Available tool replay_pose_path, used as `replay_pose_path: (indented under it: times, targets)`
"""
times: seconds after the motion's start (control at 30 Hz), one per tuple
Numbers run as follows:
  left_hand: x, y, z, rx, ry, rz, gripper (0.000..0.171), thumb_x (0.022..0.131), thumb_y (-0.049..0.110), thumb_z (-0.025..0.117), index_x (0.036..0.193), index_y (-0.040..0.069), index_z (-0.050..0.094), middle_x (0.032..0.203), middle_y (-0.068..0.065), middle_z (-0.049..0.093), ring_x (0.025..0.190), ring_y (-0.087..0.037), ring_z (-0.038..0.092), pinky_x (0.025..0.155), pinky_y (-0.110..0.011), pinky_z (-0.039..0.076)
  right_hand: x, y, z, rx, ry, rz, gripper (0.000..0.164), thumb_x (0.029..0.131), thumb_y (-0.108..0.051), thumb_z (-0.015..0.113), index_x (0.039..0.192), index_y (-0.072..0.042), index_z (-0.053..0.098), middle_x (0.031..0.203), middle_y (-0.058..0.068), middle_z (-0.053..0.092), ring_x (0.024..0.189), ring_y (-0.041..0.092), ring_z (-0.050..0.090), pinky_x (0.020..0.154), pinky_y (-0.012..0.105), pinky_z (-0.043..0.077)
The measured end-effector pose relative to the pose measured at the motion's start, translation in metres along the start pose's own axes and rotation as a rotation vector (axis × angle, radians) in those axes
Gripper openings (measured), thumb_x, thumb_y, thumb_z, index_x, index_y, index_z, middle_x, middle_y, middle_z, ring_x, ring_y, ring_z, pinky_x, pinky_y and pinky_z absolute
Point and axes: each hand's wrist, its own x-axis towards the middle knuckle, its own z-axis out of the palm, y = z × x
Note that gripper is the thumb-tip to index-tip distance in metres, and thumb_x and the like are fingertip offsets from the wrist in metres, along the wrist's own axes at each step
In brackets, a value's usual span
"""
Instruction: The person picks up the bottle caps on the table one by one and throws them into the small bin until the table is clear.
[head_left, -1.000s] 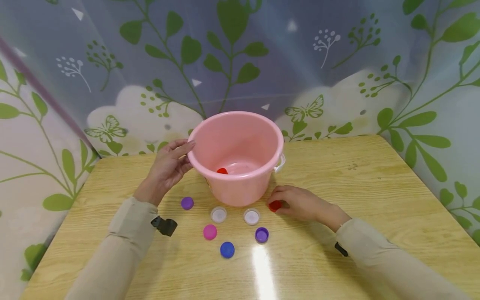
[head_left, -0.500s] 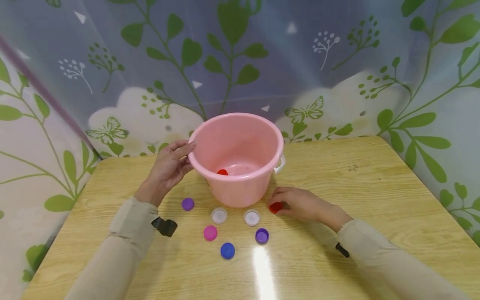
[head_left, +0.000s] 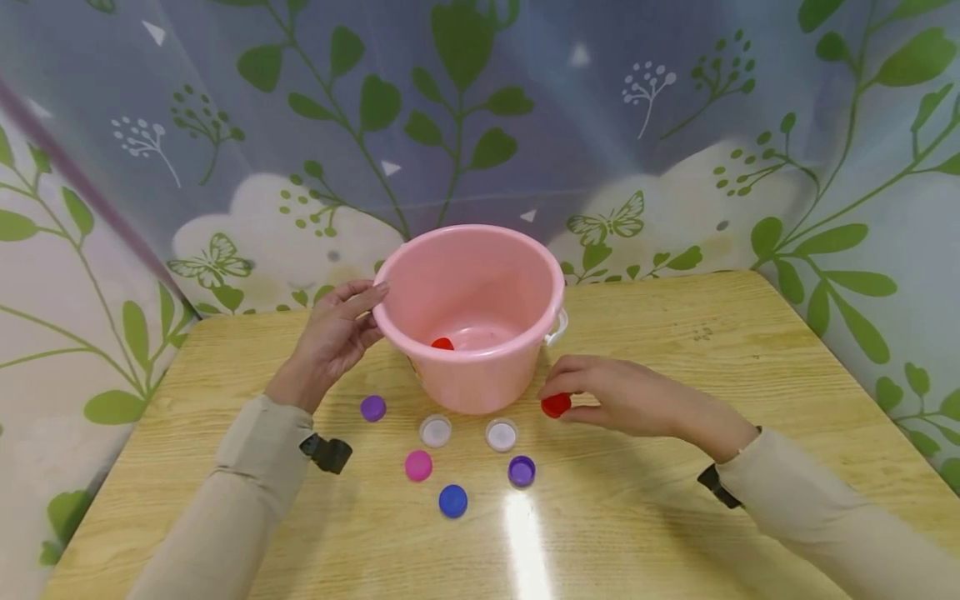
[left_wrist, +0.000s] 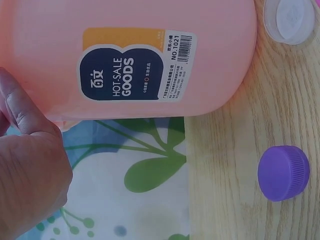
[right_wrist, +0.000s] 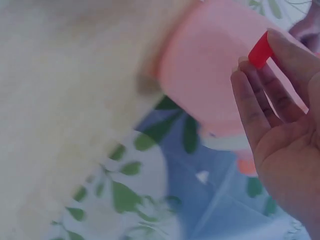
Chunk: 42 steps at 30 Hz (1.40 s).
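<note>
A pink bucket [head_left: 480,379] stands upright on the wooden table, one red bottle cap [head_left: 442,343] lying inside it. My left hand [head_left: 336,337] grips the bucket's left rim, thumb over the edge. Right of the bucket, my right hand [head_left: 622,396] pinches a second red bottle cap [head_left: 556,406] between thumb and fingertips; in the right wrist view this cap [right_wrist: 260,51] overlaps the bucket's side. The left wrist view shows the labelled bucket wall [left_wrist: 220,60] and a purple cap [left_wrist: 283,173] on the table.
In front of the bucket lie a purple cap [head_left: 373,408], two whitish caps, one here [head_left: 436,431], a pink cap [head_left: 418,466], a blue cap [head_left: 453,502] and an upturned purple cap [head_left: 522,472]. A leaf-patterned backdrop [head_left: 660,208] rises behind the table [head_left: 750,358].
My right hand has lifted the red bottle cap slightly off its spot, and its wrist has swung up and outward to the right. The left hand stays on the rim.
</note>
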Motion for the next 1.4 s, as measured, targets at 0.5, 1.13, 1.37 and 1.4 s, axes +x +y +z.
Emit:
replay_pose_path:
  times: [0.5, 1.13, 1.37, 1.4]
  targets:
    - [-0.001, 0.001, -0.001, 0.0, -0.007, 0.008, 0.032, 0.09, 0.012, 0.068, 0.112, 0.001, 0.048, 0.089, -0.011, 0.057, 0.061, -0.014, 0.061, 0.057, -0.021, 0.056, 0.012, -0.033, -0.072, 0.081, 0.103, -0.109, 0.036, 0.088, -0.018, 0.071, 0.123, -0.017, 0.064, 0.125, -0.006, 0.057, 0.111, 0.01, 0.054, 0.091, 0.029, 0.049]
    - [0.002, -0.002, 0.002, -0.018, 0.0, 0.011, 0.024, 0.091, 0.009, 0.065, 0.108, 0.0, 0.05, 0.085, -0.01, 0.058, 0.061, -0.015, 0.061, 0.056, -0.022, 0.056, 0.061, -0.003, -0.072, 0.115, 0.18, -0.031, 0.031, 0.087, -0.013, 0.072, 0.117, -0.009, 0.066, 0.116, 0.001, 0.061, 0.097, 0.016, 0.055, 0.078, 0.03, 0.053]
    - [0.0, 0.0, 0.001, -0.018, 0.006, 0.02, 0.023, 0.092, 0.009, 0.065, 0.107, 0.0, 0.051, 0.083, -0.01, 0.058, 0.06, -0.014, 0.062, 0.056, -0.022, 0.056, 0.064, 0.0, -0.07, 0.125, 0.15, 0.012, 0.03, 0.088, -0.013, 0.071, 0.118, -0.01, 0.065, 0.115, 0.001, 0.06, 0.095, 0.017, 0.056, 0.078, 0.03, 0.053]
    - [-0.001, 0.0, 0.001, -0.019, 0.008, 0.02, 0.023, 0.092, 0.009, 0.065, 0.107, 0.0, 0.051, 0.083, -0.01, 0.058, 0.06, -0.014, 0.061, 0.056, -0.022, 0.056, 0.064, 0.0, -0.069, 0.129, 0.148, 0.013, 0.03, 0.088, -0.013, 0.071, 0.118, -0.01, 0.065, 0.115, 0.001, 0.06, 0.095, 0.018, 0.057, 0.078, 0.03, 0.053]
